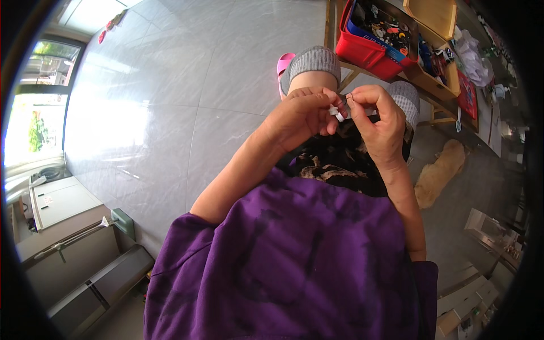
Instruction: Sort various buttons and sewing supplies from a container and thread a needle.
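Note:
My left hand (310,111) and my right hand (379,121) are raised close together over my lap. Small white pieces, seemingly plastic, (336,114) hang at the fingers of my left hand. Between the thumb and index finger of my right hand is the end of a thin dark strand (349,96), perhaps a thread or wire, which reaches towards the left fingertips. Whether the white pieces are joined to the strand is too small to tell. Beneath the hands lies the dark patterned cloth (340,163) over my legs.
Ahead to the right, a red plastic bin (365,55) with a tray of small parts (389,32) stands beside a wooden box (437,85) on a table. A light-brown dog (442,172) lies on the tiled floor to the right. A pink clog (282,68) is on my foot.

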`<state>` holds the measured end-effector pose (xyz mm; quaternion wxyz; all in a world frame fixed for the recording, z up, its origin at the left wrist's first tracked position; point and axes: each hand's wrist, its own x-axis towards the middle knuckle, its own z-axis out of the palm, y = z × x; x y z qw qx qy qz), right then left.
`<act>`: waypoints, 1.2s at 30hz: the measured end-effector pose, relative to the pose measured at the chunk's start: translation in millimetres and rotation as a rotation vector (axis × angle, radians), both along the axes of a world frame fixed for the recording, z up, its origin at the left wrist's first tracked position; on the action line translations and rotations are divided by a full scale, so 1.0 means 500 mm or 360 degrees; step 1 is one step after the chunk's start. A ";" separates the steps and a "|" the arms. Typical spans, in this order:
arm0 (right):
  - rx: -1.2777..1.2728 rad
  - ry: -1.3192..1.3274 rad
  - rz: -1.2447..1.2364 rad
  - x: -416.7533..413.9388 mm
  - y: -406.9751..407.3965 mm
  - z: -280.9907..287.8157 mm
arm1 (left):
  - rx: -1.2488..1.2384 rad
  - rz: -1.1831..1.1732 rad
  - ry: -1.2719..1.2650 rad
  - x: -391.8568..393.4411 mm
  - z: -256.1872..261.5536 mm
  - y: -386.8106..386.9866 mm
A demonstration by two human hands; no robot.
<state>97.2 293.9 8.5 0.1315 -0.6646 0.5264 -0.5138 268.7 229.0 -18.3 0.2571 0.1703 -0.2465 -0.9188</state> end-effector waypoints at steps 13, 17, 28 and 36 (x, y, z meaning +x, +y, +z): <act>-0.0135 0.0061 -0.0023 -0.001 0.000 -0.001 | 0.0080 -0.0032 0.0002 -0.011 -0.002 0.005; -0.0119 0.0027 -0.0006 0.000 0.001 -0.002 | 0.0045 -0.0023 -0.0005 -0.011 -0.005 0.005; -0.0060 -0.0001 0.0007 0.000 0.002 -0.005 | 0.0020 -0.0004 -0.0030 -0.014 0.001 0.009; 0.0074 -0.0304 0.0075 0.006 0.007 -0.004 | 0.0028 -0.0005 0.0130 -0.014 -0.018 0.011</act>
